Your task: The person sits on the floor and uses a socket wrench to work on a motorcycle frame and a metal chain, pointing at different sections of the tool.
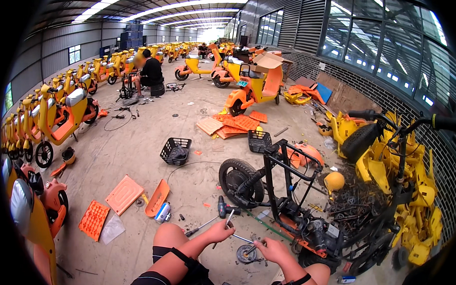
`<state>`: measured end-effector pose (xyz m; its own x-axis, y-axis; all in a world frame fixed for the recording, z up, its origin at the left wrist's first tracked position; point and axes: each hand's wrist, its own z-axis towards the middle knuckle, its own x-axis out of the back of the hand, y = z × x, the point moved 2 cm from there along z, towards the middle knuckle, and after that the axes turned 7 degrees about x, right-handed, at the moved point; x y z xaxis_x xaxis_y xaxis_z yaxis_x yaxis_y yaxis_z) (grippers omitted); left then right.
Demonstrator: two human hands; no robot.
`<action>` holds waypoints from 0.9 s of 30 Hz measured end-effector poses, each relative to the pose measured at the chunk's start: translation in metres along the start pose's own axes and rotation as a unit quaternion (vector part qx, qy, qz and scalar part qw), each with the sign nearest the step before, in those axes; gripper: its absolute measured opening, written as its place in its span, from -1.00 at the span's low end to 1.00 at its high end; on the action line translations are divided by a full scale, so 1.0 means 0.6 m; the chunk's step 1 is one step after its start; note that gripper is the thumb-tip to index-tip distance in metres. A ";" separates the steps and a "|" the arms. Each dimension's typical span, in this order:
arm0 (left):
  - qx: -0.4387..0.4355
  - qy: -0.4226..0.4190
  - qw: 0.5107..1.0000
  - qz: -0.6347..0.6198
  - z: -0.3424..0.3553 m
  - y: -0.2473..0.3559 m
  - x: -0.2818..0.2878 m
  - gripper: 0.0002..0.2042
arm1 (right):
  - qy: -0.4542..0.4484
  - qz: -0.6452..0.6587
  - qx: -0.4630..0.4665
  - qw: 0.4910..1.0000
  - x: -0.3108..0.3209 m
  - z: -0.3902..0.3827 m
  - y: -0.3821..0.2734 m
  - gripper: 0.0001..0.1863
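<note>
Metal rod, pinched in the right hand, slants out toward the left, and the left hand is clenched around a metal bar! Below, a round metal disc lies on the floor; a power drill sits just ahead, a stripped black scooter off right.

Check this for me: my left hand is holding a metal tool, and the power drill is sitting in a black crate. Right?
Not the drill: the head view shows it on the floor near the black wheel. Your left hand does hold a metal tool.
</note>
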<state>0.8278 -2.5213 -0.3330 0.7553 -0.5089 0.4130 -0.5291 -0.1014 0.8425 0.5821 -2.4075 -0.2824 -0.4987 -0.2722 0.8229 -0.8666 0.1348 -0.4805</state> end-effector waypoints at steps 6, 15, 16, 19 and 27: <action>0.003 0.000 1.000 0.006 0.003 -0.003 -0.001 -0.63 | 0.012 0.004 0.011 1.000 -0.006 0.003 0.011 -0.29; 0.006 -0.006 1.000 -0.011 0.002 -0.001 -0.001 -0.63 | 0.019 -0.023 0.022 0.999 0.001 -0.005 -0.002 -0.29; 0.004 -0.005 1.000 -0.011 0.002 0.000 0.000 -0.63 | 0.015 -0.012 0.014 1.000 0.001 -0.003 -0.002 -0.30; -0.005 -0.004 1.000 -0.002 0.002 0.000 0.000 -0.63 | 0.015 0.020 -0.001 1.000 0.000 0.003 0.004 -0.33; 0.038 -0.002 0.999 -0.012 0.007 -0.007 -0.001 -0.63 | 0.069 -0.112 0.120 0.984 -0.010 -0.005 0.003 -0.31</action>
<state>0.8279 -2.5243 -0.3383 0.7667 -0.5092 0.3911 -0.5386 -0.1784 0.8235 0.5836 -2.4026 -0.2873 -0.3078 -0.1352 0.9418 -0.9336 -0.1479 -0.3263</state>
